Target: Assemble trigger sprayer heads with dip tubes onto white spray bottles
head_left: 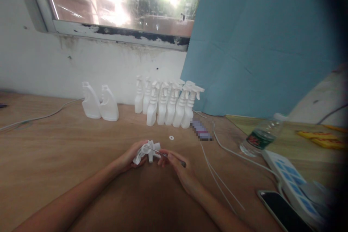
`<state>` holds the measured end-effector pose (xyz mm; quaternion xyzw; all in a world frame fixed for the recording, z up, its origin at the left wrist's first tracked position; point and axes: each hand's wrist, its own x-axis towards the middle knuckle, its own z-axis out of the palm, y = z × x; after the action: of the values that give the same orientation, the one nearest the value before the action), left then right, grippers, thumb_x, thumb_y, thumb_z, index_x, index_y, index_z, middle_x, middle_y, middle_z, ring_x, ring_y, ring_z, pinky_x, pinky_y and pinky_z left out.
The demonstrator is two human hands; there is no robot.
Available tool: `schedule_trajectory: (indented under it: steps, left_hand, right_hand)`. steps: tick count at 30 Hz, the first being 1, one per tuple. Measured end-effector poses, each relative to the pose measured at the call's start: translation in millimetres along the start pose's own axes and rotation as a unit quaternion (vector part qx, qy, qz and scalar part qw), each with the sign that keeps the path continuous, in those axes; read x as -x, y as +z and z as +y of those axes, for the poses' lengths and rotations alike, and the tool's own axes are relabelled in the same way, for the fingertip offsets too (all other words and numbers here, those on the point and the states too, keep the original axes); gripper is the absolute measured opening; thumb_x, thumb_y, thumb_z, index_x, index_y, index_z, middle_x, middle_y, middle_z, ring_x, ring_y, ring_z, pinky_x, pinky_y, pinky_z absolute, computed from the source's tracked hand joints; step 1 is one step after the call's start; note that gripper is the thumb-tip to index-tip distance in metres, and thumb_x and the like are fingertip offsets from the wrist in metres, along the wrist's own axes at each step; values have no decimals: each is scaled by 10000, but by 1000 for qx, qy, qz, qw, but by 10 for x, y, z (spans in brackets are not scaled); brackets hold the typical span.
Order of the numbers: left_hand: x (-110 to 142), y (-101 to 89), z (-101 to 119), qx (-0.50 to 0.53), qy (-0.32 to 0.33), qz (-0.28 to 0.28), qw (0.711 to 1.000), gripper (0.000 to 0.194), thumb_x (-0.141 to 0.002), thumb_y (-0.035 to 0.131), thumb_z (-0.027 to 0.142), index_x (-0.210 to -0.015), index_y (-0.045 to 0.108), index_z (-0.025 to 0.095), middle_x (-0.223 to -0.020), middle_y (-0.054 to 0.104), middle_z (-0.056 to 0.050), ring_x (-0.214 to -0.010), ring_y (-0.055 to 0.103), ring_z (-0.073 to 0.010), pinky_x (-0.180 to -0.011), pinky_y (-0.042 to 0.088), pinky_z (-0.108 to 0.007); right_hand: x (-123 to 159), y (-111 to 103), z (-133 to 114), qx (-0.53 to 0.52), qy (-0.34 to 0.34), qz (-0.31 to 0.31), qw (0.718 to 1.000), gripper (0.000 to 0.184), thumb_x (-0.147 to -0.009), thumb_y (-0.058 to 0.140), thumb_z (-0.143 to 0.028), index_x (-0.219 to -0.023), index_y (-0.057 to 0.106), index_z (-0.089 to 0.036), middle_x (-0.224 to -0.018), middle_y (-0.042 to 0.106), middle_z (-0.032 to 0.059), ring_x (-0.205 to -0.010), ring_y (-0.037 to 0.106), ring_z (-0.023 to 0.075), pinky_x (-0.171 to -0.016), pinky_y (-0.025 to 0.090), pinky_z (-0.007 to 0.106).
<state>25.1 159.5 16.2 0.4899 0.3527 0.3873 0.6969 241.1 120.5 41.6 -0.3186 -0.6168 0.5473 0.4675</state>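
Left hand (132,154) curled round spray head (151,147); right hand (177,166) pinches thin tool (159,152), tip at spray head, apparently probing; next move likely calls for steady grip.

Where the thin tool (183,163) meets the white spray head (146,149) is blurred, and the bottom edge crops the phone (282,210).

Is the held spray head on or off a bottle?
Off: the left hand holds the spray head, with no bottle attached.
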Motion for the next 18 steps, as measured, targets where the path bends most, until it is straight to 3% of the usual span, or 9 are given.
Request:
schedule_trajectory:
  steps: [6,10,14,18]
  left_hand:
    - [42,115,55,-9,58,71,996,511,-856,440,653,-689,475,172,-467,447,47,-310,324,-64,-284,174,-180]
    - [7,3,70,-25,130,157,979,468,-832,476,655,-826,456,187,-608,513,47,-428,452,-81,-370,336,-179]
    - [-29,-204,49,-76,174,224,956,421,-790,590,564,-948,456,197,-736,565,43,-610,568,-102,-553,446,-192]
    - [-38,-283,5,-153,170,245,942,399,-789,574,567,-883,491,188,-692,574,34,-585,563,-128,-539,420,-218]
  right_hand:
    - [17,53,-51,48,-29,-48,997,328,-932,549,-363,-1223,652,-250,-856,724,21,-774,638,156,-748,477,272]
    - [21,10,-72,95,-61,42,993,341,-940,523,-355,-1233,639,-225,-797,713,20,-730,637,160,-722,493,278]
    - [-10,-202,-57,215,-111,150,959,290,-930,524,-347,-1124,692,-214,-830,713,36,-787,652,185,-792,502,308]
    - [-94,-431,29,345,-99,139,923,249,-909,529,-315,-1031,716,-204,-1021,727,75,-940,668,230,-884,495,355]
